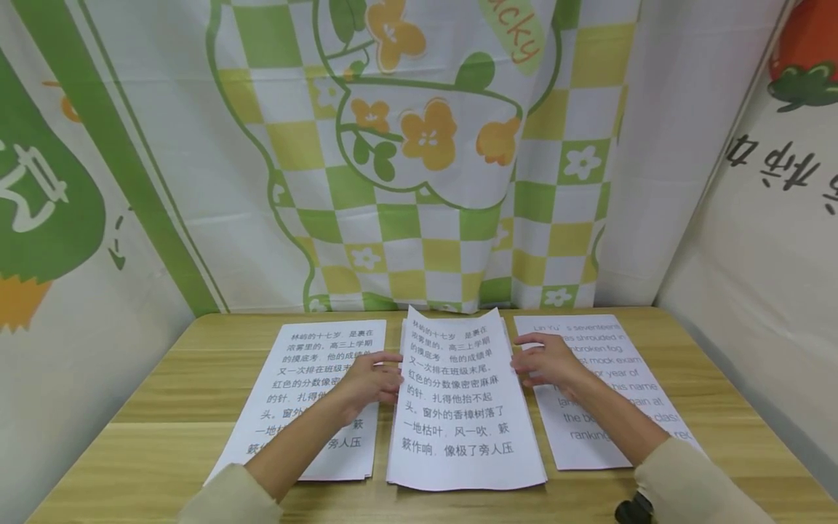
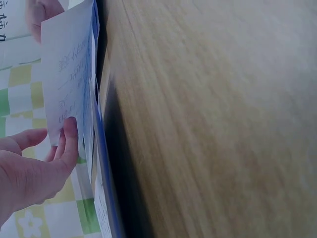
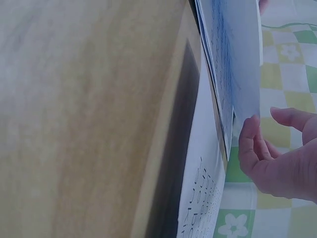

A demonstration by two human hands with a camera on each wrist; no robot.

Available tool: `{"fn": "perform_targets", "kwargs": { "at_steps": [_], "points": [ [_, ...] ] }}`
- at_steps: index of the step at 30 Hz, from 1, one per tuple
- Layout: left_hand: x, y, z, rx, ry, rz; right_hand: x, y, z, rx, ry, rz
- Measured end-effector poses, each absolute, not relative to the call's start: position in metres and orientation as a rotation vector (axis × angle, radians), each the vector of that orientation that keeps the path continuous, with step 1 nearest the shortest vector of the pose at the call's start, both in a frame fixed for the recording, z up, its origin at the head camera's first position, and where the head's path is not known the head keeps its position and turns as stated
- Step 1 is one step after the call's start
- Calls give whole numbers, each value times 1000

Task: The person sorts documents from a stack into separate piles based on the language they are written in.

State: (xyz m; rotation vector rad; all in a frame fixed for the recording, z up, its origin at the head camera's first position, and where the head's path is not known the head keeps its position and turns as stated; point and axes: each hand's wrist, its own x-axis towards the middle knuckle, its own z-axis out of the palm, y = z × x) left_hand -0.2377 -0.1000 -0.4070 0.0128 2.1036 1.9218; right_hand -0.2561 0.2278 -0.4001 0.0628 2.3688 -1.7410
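Note:
A printed paper sheet (image 1: pixel 452 407) with Chinese text lies over other sheets in the middle of the table, its far end lifted and its corners curled up. My left hand (image 1: pixel 369 382) is at its left edge, fingertips against the paper and thumb beside the raised part. At the opposite edge is my right hand (image 1: pixel 546 360). In the right wrist view, the fingertips (image 3: pixel 252 121) touch the sheet's edge while the thumb stands apart from it. The raised underside (image 2: pixel 67 64) shows in the left wrist view, with print showing through.
Another stack of Chinese-text sheets (image 1: pixel 308 429) lies on the left, partly under my left forearm. English-text sheets (image 1: pixel 576 437) lie on the right beneath my right arm. The wooden table (image 1: pixel 164 386) meets a checked, flower-patterned curtain (image 1: pixel 419 240) at the back.

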Motion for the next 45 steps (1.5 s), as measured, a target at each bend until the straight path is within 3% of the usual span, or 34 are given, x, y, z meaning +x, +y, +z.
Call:
{"fn": "perform_targets", "kwargs": {
  "at_steps": [18, 45],
  "points": [
    [-234, -97, -414, -44, 2113, 1908, -251, 223, -406, 131, 2399, -1737],
    [-237, -110, -405, -87, 2221, 1875, -260, 218, -391, 1, 2366, -1783]
  ]
}}
